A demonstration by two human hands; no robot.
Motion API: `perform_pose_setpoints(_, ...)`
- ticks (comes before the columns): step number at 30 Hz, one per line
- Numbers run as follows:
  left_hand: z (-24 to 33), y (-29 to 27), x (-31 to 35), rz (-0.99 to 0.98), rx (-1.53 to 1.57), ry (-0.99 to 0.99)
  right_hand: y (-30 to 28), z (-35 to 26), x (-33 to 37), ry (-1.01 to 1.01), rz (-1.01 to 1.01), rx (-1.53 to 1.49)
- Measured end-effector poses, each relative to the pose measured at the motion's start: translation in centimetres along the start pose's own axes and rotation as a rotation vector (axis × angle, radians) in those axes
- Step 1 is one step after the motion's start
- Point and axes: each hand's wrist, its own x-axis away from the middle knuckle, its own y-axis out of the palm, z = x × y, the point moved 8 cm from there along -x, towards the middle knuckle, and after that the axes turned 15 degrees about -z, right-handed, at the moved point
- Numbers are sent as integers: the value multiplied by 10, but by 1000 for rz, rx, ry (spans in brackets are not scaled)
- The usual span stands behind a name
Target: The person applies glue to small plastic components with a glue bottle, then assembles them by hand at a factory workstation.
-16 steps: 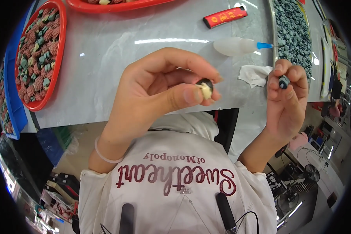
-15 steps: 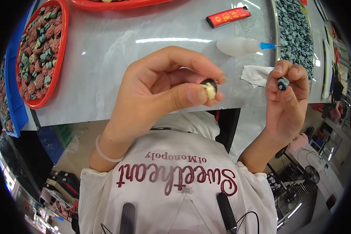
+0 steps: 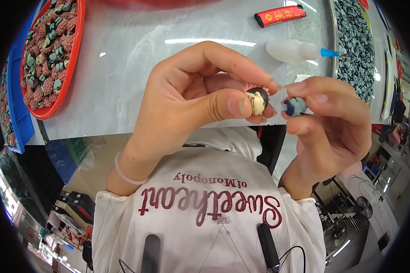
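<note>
My left hand (image 3: 187, 100) pinches a small figure piece (image 3: 258, 103) between thumb and fingers; it is cream and black, with pink at its top edge. Just to the right, my right hand (image 3: 339, 123) grips a small grey-blue moulded piece (image 3: 297, 106) by thumb and fingertips. A dark blue stub on this piece points toward the cream one. A narrow gap separates the two pieces. Both are held above the table's near edge, and fingers hide part of each.
At left, a red tray (image 3: 80, 41) holds pink and grey-green pieces, beside a blue tray (image 3: 19, 116). Grey-blue pieces fill a metal tray (image 3: 335, 54) at right. A white squeeze bottle (image 3: 287, 51) with blue needle tip, a red lighter-like object (image 3: 280, 16) and white tissue (image 3: 303, 78) lie on the table (image 3: 123, 68).
My right hand has moved left and turned, bringing the grey-blue piece close to the figure piece. My left hand has tilted its piece, showing more cream and some pink.
</note>
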Motion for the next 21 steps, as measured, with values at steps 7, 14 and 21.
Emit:
perform_pose_setpoints(7, -3, 2, 1, 1, 41, -15, 6, -5, 0, 48, -8, 90)
perform_pose_setpoints(14, -1, 0, 3, 46, 9, -10, 15, -16, 0, 15, 81, 370)
perform_pose_setpoints(21, 2, -4, 3, 44, -39, -34, 17, -13, -3, -35, 47, 431)
